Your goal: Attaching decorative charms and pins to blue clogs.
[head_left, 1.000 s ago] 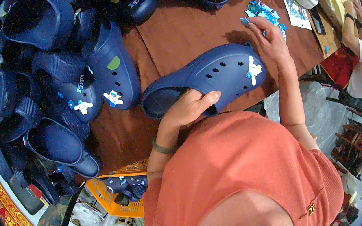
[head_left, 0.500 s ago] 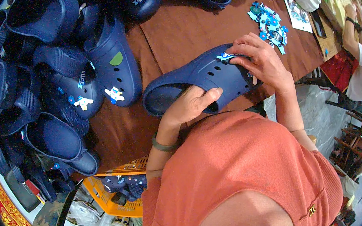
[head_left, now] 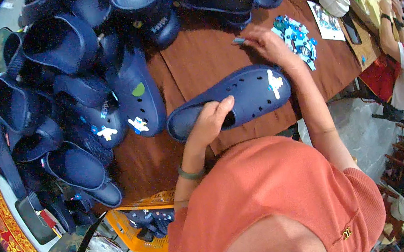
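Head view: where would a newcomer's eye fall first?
Most likely on the navy clogs crowding the picture's left and top, then the coral shirt at lower centre. Near the middle, the left hand holds a single clog, a white charm near its toe. Beyond it, the right hand pinches a small blue piece, left of the blue charm pile.

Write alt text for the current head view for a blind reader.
A person's left hand grips a navy perforated clog with a white charm at its toe, while the right hand pinches a small pale-blue piece over brown cloth. A heap of blue charms lies to the right; more navy clogs crowd the left.
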The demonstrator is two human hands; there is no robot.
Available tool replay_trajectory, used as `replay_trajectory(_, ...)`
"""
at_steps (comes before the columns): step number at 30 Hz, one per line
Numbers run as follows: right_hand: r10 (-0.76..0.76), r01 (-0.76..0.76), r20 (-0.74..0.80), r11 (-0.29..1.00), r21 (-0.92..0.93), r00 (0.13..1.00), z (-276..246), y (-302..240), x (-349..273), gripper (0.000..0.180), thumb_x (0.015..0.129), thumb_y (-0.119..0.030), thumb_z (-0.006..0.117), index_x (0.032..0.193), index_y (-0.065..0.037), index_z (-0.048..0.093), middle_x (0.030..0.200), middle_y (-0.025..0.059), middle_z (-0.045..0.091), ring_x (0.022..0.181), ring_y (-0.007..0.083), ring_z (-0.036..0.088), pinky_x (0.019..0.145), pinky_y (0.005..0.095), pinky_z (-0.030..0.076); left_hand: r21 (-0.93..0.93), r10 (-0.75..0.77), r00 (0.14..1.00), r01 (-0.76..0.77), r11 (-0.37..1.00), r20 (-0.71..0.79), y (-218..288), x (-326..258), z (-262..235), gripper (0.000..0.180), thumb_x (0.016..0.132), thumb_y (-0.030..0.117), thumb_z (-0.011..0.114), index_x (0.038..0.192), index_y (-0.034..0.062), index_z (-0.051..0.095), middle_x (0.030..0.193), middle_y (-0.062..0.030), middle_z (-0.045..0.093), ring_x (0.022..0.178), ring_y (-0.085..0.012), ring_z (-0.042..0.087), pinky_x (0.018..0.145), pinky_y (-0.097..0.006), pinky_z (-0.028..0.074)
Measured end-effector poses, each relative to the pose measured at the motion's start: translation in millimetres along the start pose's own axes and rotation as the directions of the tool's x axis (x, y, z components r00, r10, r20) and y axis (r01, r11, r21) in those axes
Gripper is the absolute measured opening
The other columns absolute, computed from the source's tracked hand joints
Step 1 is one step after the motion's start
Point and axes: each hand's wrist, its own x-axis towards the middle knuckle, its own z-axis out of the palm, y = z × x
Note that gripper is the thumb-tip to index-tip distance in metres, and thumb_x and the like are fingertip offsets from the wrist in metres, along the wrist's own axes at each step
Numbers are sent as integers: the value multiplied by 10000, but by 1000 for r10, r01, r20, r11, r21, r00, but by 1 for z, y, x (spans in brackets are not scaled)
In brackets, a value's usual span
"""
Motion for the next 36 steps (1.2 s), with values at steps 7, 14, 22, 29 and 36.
replay_trajectory(7,133,-117,-98,981,153,986,31,10,-8,198,885,-234,650,942,-47,683,909,141,644,897,346,624,767,420,496,36,87,994,-84,996,-70,5,-5,-5,524,996,306,489,619,-51,556,615,-39,552,619,-116,488,627,-280,396)
replay_trajectory(14,97,-82,-106,987,135,990,22,12,-3,203,886,-243,649,940,-51,688,924,132,654,912,334,630,782,411,498,-132,356,891,-403,905,-280,20,-10,-3,525,1011,301,375,620,-1,553,545,-125,545,488,-219,515,524,-335,421)
replay_trajectory(22,133,-124,-87,986,107,987,22,21,-11,204,902,-240,642,962,-53,695,936,131,660,866,318,636,747,377,500,-702,975,27,-690,177,220,208,-46,-4,241,985,214,423,1145,101,563,719,-114,663,603,-253,650,474,-367,479)
replay_trajectory(29,71,-56,-72,981,184,995,31,5,-1,175,888,-173,672,956,-14,696,934,142,675,865,292,650,754,358,502,-580,956,-285,-790,-196,65,220,-37,42,220,874,275,568,966,107,676,658,-85,618,544,-267,602,456,-362,450)
replay_trajectory(36,249,-230,-14,914,335,968,30,38,-13,167,916,-101,640,1017,29,671,969,108,666,904,189,629,806,295,485,-323,998,-55,-944,-63,-34,200,-30,56,207,754,153,599,935,114,693,620,-53,583,510,-264,567,461,-360,445)
